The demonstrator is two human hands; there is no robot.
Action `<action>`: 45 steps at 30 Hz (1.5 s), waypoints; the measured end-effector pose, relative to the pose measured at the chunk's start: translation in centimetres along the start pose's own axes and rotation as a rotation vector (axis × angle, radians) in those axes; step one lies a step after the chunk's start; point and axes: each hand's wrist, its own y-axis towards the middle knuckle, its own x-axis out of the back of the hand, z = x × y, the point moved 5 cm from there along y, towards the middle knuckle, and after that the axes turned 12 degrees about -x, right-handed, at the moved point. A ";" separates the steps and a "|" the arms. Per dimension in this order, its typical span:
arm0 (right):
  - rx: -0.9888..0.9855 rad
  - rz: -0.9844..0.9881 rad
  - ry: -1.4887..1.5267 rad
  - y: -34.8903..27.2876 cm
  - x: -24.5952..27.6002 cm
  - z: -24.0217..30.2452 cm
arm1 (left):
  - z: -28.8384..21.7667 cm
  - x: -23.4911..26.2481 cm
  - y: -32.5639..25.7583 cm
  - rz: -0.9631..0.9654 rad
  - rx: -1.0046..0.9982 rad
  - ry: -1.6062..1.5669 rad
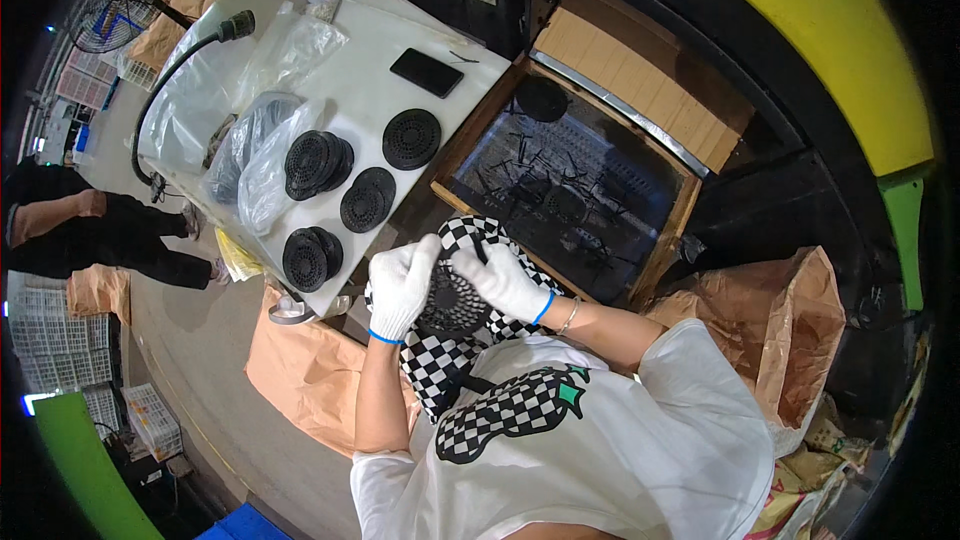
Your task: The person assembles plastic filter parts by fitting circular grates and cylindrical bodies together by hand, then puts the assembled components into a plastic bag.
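Note:
My left hand (403, 285), in a white glove with a blue cuff, grips the left edge of a black perforated disc (452, 305) above my lap. On the disc's right side, my right hand (505, 283), gloved the same way, is closed with fingers curled onto it. Black-and-white checkered cloth (432, 368) lies beneath the disc. More black perforated discs sit on the white table to the left: stacks (318, 162) (312, 258), overlapping discs (368, 200) and discs near the table's right edge (411, 138).
A wood-framed tray (655, 245) ahead holds scattered black slivers and a disc (541, 98). The white table (375, 25) bears a phone (427, 72) and clear plastic bags (270, 155). Brown paper bags (300, 380) (790, 325) flank me. A person (90, 230) stands far left.

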 end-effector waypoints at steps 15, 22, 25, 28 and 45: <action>-0.210 -0.226 -1.285 8.1 14.7 -13.5 | 12.1 0.1 12.1 -0.406 0.221 -0.272; -0.208 -0.070 -1.522 6.5 16.7 -20.9 | 19.9 -2.4 15.2 -0.274 0.251 -0.443; -0.204 -0.220 -1.333 6.1 18.1 -17.3 | 15.9 -0.7 12.6 -0.226 0.319 -0.317; 0.106 -0.752 -0.734 6.0 20.0 -10.5 | 10.5 -1.0 10.5 -0.192 0.190 -0.381; 0.131 -0.233 -0.171 0.0 3.9 0.3 | -5.4 -2.1 0.9 -0.017 -0.446 0.220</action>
